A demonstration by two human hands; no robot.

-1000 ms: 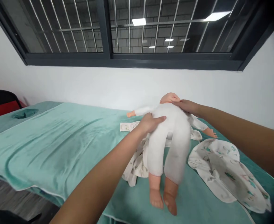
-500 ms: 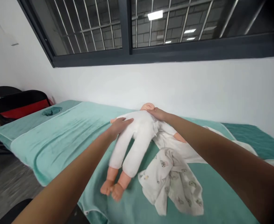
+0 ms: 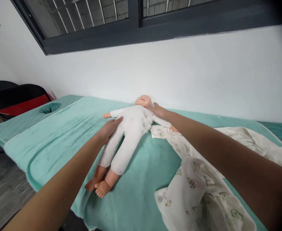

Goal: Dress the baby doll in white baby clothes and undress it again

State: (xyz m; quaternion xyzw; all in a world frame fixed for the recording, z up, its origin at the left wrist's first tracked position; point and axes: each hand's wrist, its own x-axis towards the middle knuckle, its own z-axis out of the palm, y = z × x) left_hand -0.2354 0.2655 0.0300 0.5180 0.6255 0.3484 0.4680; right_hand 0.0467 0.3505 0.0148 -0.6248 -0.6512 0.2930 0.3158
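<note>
Doll (image 3: 131, 123), baby-shaped, soft white cloth body with pinkish, smooth head, hands and feet, lies on its back on a long bed (image 3: 133, 199) spread with pale teal plush. Head end near the white wall (image 3: 179, 67), below the dark grey window frame (image 3: 88, 40); 2 feet towards the near edge, slanted to the person's left. Ragged, fluffy patch (image 3: 147, 122) at the torso's side, person's right.

Flat with arms out: likely because a limp stuffed body rests steadiest that way. Crumpled white garment with small green animal prints (image 3: 186, 192) in the foreground right; white cloth (image 3: 249, 141) beyond the right forearm. Cannot tell whether they join; the arm hides the link. Presumably off to that side so the doll rests on plush, not on folds.

Left hand (image 3: 109, 128): at the doll's hip, thumb on top, other fingers mostly hidden down the side; cannot tell if gripping or only resting. Right hand (image 3: 157, 111): at neck and shoulder, fingers loosely extended, tips just under the chin, thumb raised, not clenched. 2 contacts, high and low, would steady head and hips together. Forearms reach forward and converge, the right passing above the garment.
</note>
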